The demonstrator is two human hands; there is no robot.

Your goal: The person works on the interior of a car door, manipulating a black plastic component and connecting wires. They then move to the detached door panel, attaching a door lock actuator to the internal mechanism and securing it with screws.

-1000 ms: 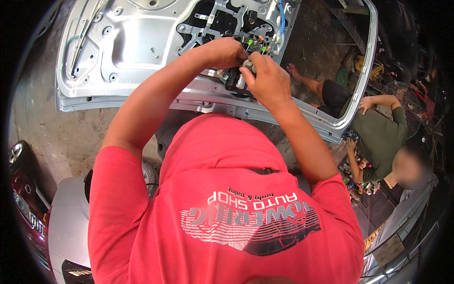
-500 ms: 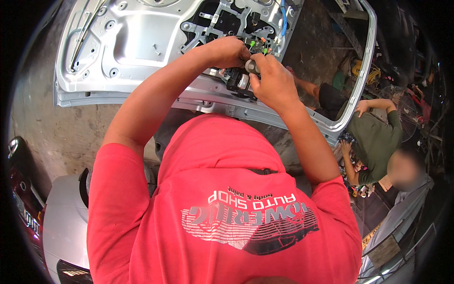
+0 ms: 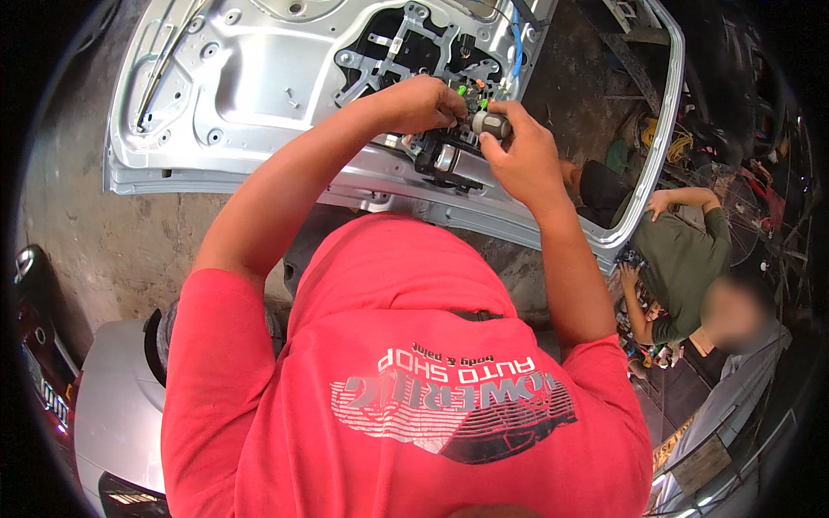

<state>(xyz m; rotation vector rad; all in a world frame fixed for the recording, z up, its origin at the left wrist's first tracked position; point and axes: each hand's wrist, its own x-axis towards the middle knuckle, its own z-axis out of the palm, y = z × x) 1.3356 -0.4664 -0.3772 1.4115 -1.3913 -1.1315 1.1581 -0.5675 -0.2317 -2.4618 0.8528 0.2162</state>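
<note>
A silver car door panel (image 3: 246,91) lies in front of me, with a black metal mechanism (image 3: 389,47), green and orange connectors (image 3: 463,90) and a blue cable (image 3: 516,47). My right hand (image 3: 527,160) grips a grey, rounded tool handle (image 3: 491,125) over the mechanism. My left hand (image 3: 423,104) is closed just left of that handle, its fingertips pinched on something small I cannot make out. Below both hands, a silver cylinder (image 3: 466,162) in a black housing sits along the panel's near edge.
A co-worker in an olive shirt (image 3: 678,259) is at the right, one hand on the panel's window frame (image 3: 673,104). A fan (image 3: 734,224), yellow coiled hose (image 3: 658,138) and clutter lie behind them. A silver car (image 3: 117,414) and a dark red car (image 3: 43,363) stand lower left.
My right hand with the grey tool has moved rightward, exposing more of the silver cylinder. My left hand has shifted slightly down and right, staying closed.
</note>
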